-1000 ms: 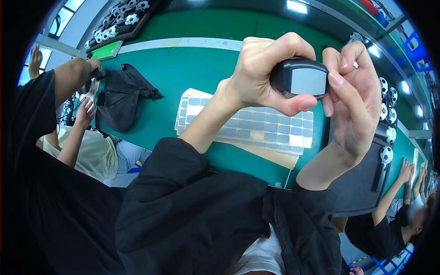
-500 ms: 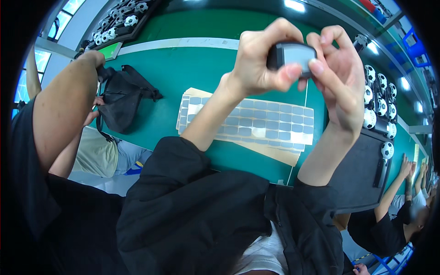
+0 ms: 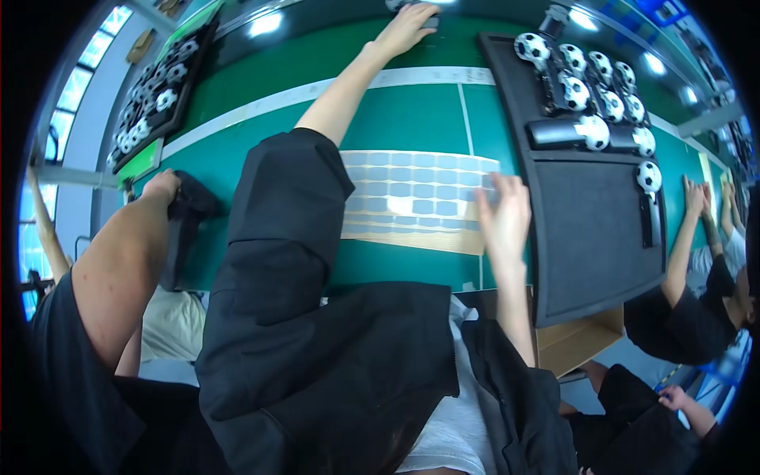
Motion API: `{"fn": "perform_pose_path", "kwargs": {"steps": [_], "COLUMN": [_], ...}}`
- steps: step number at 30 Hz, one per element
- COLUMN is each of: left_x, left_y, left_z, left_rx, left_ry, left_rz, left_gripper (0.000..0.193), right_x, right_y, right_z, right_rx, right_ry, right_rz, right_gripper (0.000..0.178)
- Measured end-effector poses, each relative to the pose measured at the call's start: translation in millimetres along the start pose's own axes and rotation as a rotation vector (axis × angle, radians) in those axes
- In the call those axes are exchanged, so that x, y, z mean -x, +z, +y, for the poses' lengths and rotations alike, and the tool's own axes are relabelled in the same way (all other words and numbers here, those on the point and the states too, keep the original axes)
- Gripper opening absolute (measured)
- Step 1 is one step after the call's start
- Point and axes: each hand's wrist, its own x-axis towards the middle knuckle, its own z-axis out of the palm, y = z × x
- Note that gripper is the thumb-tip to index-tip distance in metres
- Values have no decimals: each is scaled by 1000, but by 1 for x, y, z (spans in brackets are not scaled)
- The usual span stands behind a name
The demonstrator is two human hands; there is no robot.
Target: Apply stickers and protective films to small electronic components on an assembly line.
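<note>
At the far top edge my left hand [image 3: 408, 30] is closed around a dark object [image 3: 430, 24], mostly hidden by the fingers and cut off by the picture's edge. My right hand [image 3: 507, 218] is at the right end of a sheet of grey rounded stickers [image 3: 412, 176], its fingers apart and slightly blurred. A grey patch shows between these fingers; I cannot tell whether it is loose or part of the sheet. The sheet lies on tan backing paper [image 3: 427, 238] on the green table [image 3: 380, 265].
Right of the sheet stands a black tray [image 3: 595, 229] with several football-topped black pieces [image 3: 576, 93]. Another filled tray [image 3: 164, 100] is at the far left. A co-worker's arm [image 3: 123, 261] reaches to a black bag [image 3: 190, 214]. A cardboard box [image 3: 582, 340] sits below the right tray.
My hands have parted. The left moved from the block with the grey face, held up in front, to the far edge; the right came down to the sticker sheet. The view has shifted.
</note>
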Motion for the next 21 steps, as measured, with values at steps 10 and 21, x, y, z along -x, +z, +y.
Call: {"fn": "perform_pose_path", "kwargs": {"steps": [10, 21], "left_x": [-55, -97], "left_y": [-25, -22], "left_z": [102, 269], "left_rx": [60, 248], "left_ry": [-93, -121], "left_rz": [-114, -468], "left_gripper": [23, 40], "right_x": [-4, -20], "right_y": [6, 7], "right_z": [10, 23], "right_rx": [-16, -157], "right_ry": [-49, -33], "right_rz": [-2, -157], "right_gripper": [28, 18]}}
